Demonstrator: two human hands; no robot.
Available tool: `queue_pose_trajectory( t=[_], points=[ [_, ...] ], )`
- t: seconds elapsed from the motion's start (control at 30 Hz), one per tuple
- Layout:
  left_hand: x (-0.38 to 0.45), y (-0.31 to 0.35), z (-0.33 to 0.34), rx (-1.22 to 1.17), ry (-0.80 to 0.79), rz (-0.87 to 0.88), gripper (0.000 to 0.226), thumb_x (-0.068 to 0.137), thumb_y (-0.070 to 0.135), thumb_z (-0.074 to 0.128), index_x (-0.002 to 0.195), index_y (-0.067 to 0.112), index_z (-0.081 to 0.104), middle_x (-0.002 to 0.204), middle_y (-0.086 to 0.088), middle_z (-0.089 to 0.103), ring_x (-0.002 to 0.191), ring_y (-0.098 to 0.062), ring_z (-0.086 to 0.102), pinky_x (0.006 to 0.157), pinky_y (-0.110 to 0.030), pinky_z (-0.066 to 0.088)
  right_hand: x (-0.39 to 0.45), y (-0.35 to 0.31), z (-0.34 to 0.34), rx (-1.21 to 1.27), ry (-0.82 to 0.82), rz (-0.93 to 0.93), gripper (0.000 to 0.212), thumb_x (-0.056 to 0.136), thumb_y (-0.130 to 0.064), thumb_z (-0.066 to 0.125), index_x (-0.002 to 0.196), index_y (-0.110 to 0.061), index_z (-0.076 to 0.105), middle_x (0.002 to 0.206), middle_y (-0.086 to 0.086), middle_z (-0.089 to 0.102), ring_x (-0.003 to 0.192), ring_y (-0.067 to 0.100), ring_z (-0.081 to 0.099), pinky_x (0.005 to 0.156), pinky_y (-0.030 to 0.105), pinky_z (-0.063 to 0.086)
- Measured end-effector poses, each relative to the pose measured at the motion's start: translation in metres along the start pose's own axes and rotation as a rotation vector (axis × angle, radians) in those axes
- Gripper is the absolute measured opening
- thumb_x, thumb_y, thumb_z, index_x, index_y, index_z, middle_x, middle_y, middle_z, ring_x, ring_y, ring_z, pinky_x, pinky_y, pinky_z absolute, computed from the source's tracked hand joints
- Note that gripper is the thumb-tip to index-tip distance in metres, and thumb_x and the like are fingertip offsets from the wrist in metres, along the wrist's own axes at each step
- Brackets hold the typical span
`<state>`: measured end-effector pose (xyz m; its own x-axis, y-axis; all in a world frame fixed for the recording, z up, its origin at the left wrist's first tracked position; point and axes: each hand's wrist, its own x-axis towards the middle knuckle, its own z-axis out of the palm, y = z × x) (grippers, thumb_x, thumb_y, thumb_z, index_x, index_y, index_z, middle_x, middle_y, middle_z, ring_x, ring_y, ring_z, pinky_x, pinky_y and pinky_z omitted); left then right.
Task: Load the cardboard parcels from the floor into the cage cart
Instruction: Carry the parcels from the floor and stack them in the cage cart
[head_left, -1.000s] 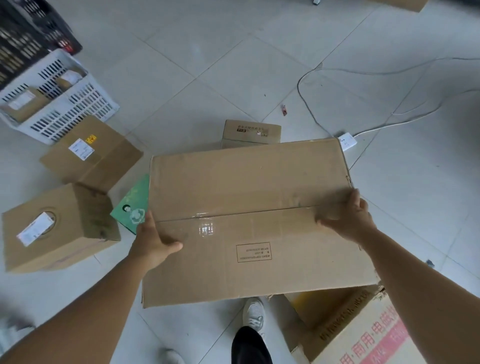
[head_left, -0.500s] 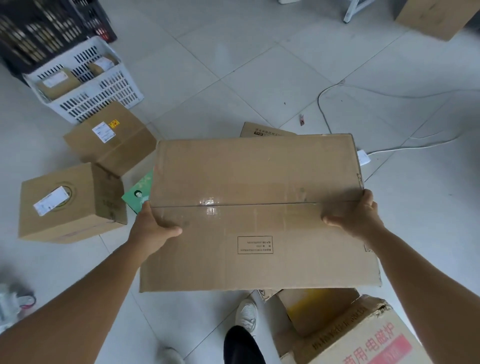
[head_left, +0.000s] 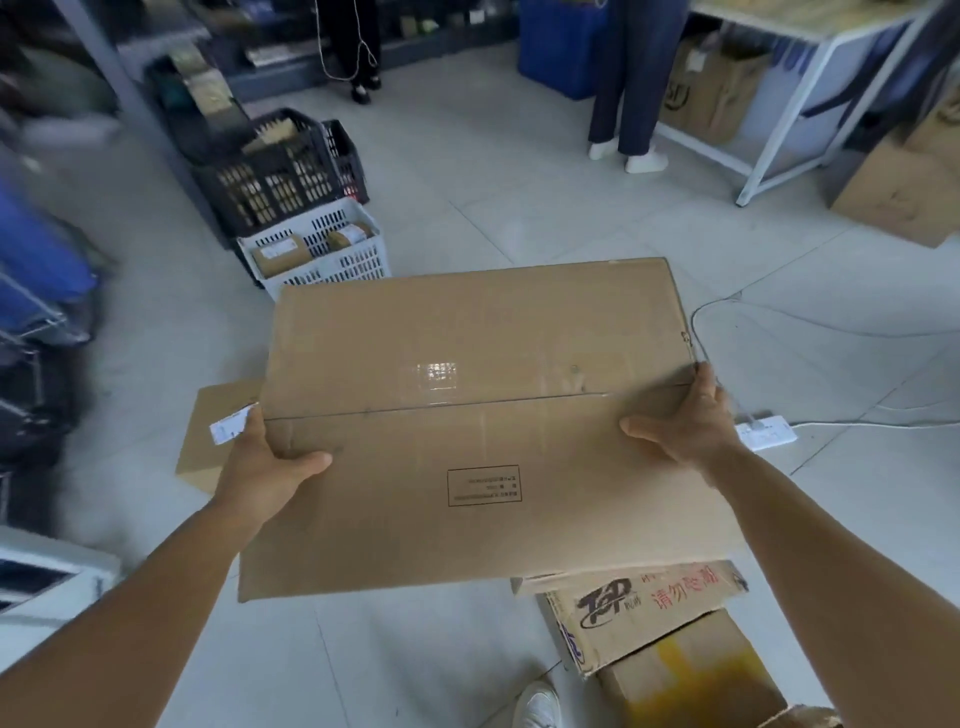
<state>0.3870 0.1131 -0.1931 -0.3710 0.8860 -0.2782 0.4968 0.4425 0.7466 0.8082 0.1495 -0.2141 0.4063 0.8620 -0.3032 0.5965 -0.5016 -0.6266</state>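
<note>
A large flat cardboard parcel (head_left: 478, 415) with a taped centre seam is held up in front of me, well above the floor. My left hand (head_left: 265, 462) grips its left edge, thumb lying on top. My right hand (head_left: 691, 421) grips the right edge the same way. Part of another cardboard parcel (head_left: 213, 426) with a white label lies on the floor under the left side. A blurred wire frame (head_left: 31, 332) at the far left edge may be the cage cart; I cannot tell.
A white crate (head_left: 322, 249) with small parcels and black crates (head_left: 280, 171) stand behind. Printed boxes (head_left: 644, 613) sit at my feet, right. A power strip (head_left: 769, 434) and cable lie on the floor. Two people stand at the back by shelving and a white table (head_left: 789, 124).
The parcel has come up higher and my view has lifted from the floor to the room. The floor parcels on the left have slipped out of sight.
</note>
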Motion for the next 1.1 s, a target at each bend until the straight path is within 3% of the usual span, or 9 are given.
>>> queue_pose_trajectory(
  t=[0.23,0.43,0.63,0.8,0.97,1.1],
  points=[
    [-0.041,-0.032,-0.116,-0.045,0.216,-0.005,0.077,0.073,0.017,0.082,0.137,0.019,0.040,0.114,0.003,0.055,0.116,-0.028,0.055,0.093,-0.035,0.043,-0.070,-0.088,0.024,0.080,-0.028,-0.174,0.122,0.061,-0.042,0.088,0.152,-0.020,0.009,0.150,0.007,0.029,0.139,0.034,0.028,0.112,0.054,0.030],
    [-0.088,-0.055,-0.209,-0.088,0.395,-0.027,0.090,0.076,0.024,0.080,0.148,0.017,0.028,0.139,-0.005,0.049,0.125,-0.032,0.048,0.101,-0.044,0.039,-0.126,-0.157,0.056,0.117,-0.113,-0.303,0.116,0.063,-0.043,0.086,0.149,-0.025,0.011,0.148,0.003,0.029,0.137,0.031,0.030,0.110,0.055,0.030],
    [-0.139,-0.073,-0.283,-0.074,0.590,-0.059,0.082,0.078,0.021,0.077,0.146,0.016,0.032,0.143,-0.012,0.046,0.128,-0.036,0.044,0.105,-0.047,0.034,-0.167,-0.229,0.094,0.114,-0.216,-0.458,0.116,0.060,-0.048,0.085,0.148,-0.026,0.012,0.148,0.001,0.029,0.135,0.031,0.033,0.107,0.056,0.034],
    [-0.178,-0.093,-0.328,-0.066,0.746,-0.122,0.065,0.077,0.020,0.079,0.130,0.013,0.042,0.128,-0.012,0.054,0.107,-0.029,0.052,0.090,-0.041,0.039,-0.195,-0.292,0.127,0.076,-0.298,-0.599,0.118,0.062,-0.049,0.084,0.150,-0.025,0.009,0.151,0.005,0.027,0.136,0.034,0.033,0.108,0.056,0.034],
    [-0.219,-0.108,-0.358,-0.145,0.903,-0.208,0.074,0.078,0.020,0.078,0.139,0.015,0.037,0.128,-0.008,0.052,0.119,-0.032,0.050,0.096,-0.040,0.039,-0.225,-0.346,0.160,0.067,-0.391,-0.739,0.125,0.062,-0.050,0.084,0.154,-0.025,0.003,0.156,0.007,0.020,0.139,0.034,0.030,0.110,0.055,0.032],
    [-0.253,-0.116,-0.371,-0.160,1.029,-0.266,0.077,0.079,0.020,0.077,0.143,0.015,0.035,0.137,-0.012,0.048,0.123,-0.032,0.047,0.098,-0.040,0.038,-0.250,-0.381,0.186,0.102,-0.491,-0.833,0.122,0.063,-0.046,0.086,0.153,-0.021,0.008,0.157,0.008,0.021,0.140,0.033,0.028,0.111,0.055,0.031]
  ],
)
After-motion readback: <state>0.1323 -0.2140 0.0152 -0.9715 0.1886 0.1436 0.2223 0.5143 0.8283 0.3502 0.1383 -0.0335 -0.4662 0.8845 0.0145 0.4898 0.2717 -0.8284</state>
